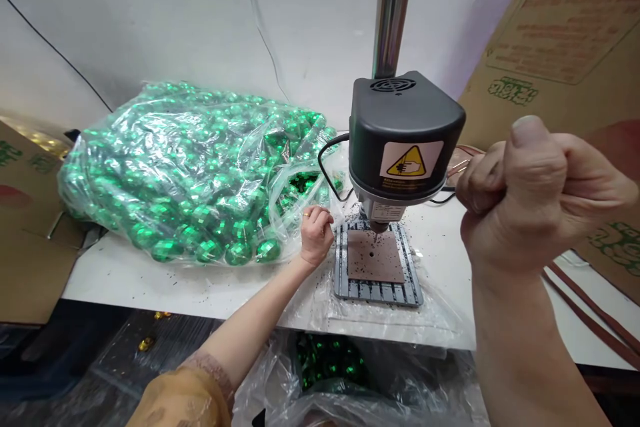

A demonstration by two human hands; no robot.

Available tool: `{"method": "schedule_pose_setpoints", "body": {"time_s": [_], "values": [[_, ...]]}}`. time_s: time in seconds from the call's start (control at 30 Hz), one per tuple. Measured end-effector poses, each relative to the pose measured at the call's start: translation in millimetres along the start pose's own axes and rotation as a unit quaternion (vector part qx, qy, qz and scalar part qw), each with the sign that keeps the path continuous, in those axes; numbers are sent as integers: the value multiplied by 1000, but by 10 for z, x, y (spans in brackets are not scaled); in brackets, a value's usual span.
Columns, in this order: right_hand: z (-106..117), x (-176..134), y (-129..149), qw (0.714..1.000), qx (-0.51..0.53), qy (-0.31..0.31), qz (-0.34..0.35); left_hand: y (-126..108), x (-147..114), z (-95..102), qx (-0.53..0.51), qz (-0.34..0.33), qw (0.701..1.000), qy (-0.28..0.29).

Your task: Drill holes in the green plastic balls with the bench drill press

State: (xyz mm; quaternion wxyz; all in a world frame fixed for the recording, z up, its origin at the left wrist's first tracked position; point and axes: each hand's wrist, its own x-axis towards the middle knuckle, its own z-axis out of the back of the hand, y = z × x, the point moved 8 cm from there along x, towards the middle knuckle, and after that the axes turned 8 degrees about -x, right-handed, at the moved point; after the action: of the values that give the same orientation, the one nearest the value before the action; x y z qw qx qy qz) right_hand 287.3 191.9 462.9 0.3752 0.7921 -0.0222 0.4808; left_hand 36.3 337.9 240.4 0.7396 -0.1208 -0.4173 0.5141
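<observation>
My left hand (317, 235) is closed, with a ring on one finger, at the open mouth of a large clear plastic bag (165, 147) full of shiny green faceted balls. Whatever its curled fingers hold is hidden. Just right of it stands a small black drill press (407, 127) with a warning label. Under the drill, a brown square board (375, 263) with a dark hole lies on the slotted metal base (379, 293). My right hand (523, 193) is closed in a fist beside the drill head, thumb on top; I cannot make out what is inside it.
Dark chips are scattered over the white table (200, 287). Below its front edge, another clear bag (345, 407) holds green balls (333, 360). Cardboard boxes stand at the right (550, 33) and left (30, 247). Brown straps (595, 313) lie at the right.
</observation>
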Motion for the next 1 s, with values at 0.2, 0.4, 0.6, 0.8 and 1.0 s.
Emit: {"method": "schedule_pose_setpoints", "body": {"time_s": [0.2,0.4,0.6,0.8,1.0], "values": [[25,-24,-40,1000,-3,4,6,280,635,253,147,122,979,65],[28,-36,-39,1000,0,1,7,456,1251,96,204,159,943,210],[56,-44,-74,1000,-10,-10,-18,572,1297,-89,236,175,928,229],[74,-43,-113,1000,-4,-8,-28,551,1260,-178,243,194,927,208],[74,-49,-128,1000,-3,-6,-2,550,1234,-128,216,195,927,237]]}}
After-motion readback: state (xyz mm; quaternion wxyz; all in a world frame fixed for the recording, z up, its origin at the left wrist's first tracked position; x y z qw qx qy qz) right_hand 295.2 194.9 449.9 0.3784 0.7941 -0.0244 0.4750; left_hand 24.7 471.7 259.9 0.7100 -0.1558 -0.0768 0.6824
